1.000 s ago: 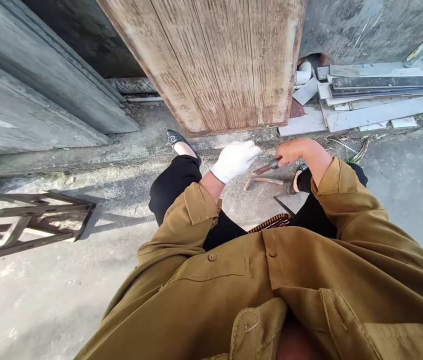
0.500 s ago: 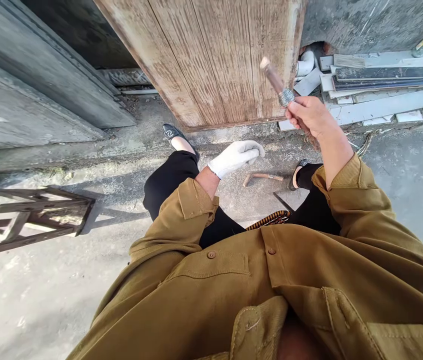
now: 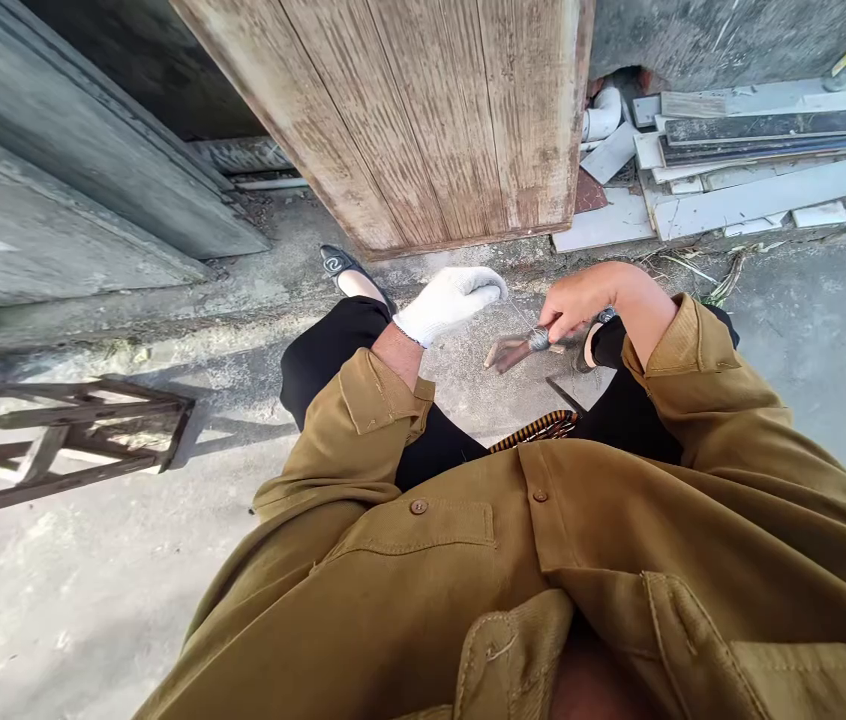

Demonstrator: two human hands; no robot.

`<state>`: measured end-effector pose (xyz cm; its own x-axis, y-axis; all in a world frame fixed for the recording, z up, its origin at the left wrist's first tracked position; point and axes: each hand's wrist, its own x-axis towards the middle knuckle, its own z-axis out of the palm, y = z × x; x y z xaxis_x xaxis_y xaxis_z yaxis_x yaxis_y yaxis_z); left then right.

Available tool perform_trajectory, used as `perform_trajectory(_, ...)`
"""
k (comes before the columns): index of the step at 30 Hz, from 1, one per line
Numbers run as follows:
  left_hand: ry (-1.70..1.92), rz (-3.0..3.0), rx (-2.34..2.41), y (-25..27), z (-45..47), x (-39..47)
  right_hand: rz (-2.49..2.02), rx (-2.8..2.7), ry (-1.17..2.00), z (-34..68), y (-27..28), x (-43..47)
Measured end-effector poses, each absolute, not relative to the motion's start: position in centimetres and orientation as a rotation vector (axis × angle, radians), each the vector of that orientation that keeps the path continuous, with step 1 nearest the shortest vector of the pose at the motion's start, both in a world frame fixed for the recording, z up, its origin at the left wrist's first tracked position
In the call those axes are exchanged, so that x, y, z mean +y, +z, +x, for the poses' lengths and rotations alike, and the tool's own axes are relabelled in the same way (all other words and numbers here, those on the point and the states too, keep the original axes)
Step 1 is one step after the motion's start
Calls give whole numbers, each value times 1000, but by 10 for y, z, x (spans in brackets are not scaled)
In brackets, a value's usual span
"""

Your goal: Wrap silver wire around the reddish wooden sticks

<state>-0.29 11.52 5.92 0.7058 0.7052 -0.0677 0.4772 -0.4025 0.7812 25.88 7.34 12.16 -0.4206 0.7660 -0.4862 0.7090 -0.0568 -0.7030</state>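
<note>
Low in front of me, my right hand (image 3: 589,298) is bare and closed around a brown wooden stick (image 3: 511,354). Grey wire (image 3: 538,339) is coiled about the stick beside my fingers. My left hand (image 3: 453,305), in a white glove, is closed with its fingertips pinched on a thin strand that runs to the coil. A second, bent stick (image 3: 493,353) lies on the ground behind, mostly covered by the held one. Between my legs are a dark, narrow blade-like piece (image 3: 565,394) and something with orange and black stripes (image 3: 535,430).
A weathered plank panel (image 3: 423,130) leans ahead of my feet. Boards and tile strips (image 3: 768,200) are piled at the right beside a white pipe elbow (image 3: 603,115). On the left stands a wooden frame (image 3: 78,440), below large grey door panels (image 3: 55,200).
My right hand has swung down and inward with the stick, whose free end now points down-left instead of up. My left hand has shifted slightly left, and a strand now shows between the hands.
</note>
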Motion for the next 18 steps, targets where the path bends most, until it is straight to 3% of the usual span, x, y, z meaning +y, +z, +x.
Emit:
perform_trajectory(6,538,1834,943,47,-8,103,-1428,-1682,1482,266,155,66)
perform_trajectory(10,441,2027,984,50,-16,81,-1464,-1355,1372,252,142,62)
perform_trajectory(13,246,2184,1020,51,-16,59,-1585,-1476,1284,244,122,59)
perform_trajectory(18,119,2345,1096,47,-8,43,-2063,-1977,733,261,107,58)
